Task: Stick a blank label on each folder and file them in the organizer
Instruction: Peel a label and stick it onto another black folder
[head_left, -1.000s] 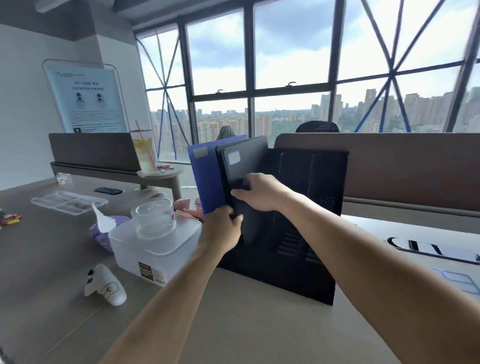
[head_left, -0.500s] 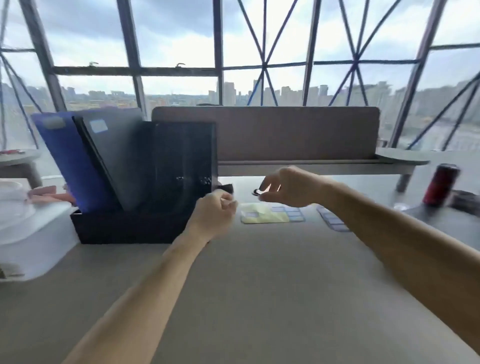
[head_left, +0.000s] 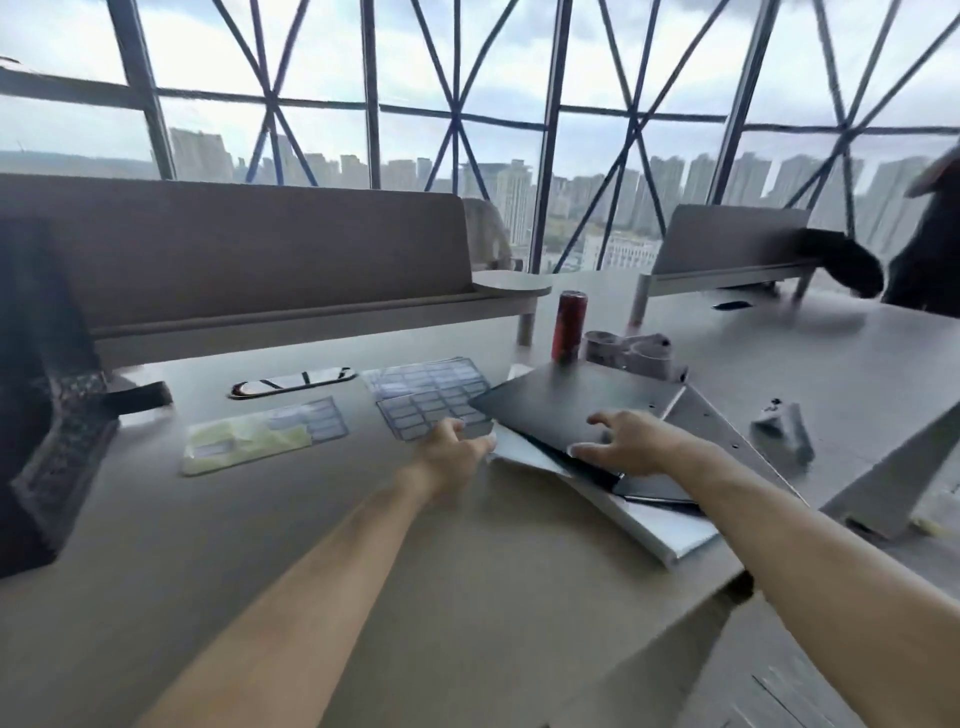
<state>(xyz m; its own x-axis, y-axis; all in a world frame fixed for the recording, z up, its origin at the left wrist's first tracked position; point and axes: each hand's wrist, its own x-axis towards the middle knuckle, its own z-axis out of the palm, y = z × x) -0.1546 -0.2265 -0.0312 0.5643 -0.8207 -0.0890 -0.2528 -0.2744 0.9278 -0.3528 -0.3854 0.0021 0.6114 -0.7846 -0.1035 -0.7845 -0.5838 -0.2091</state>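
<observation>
Now left hand (head_left: 453, 451), right hand (head_left: 631, 441) touch folders (head_left: 571, 400) outside the organizer (head_left: 47, 395).

Open tabletop (head_left: 363, 561) runs from the near edge up to the label sheets (head_left: 426, 397) and the folder stack (head_left: 561, 405). Behind the stack stands a red can (head_left: 570, 325), just beside what may be a grey holder (head_left: 631, 351). The black organizer (head_left: 47, 395) walls off the left.
</observation>
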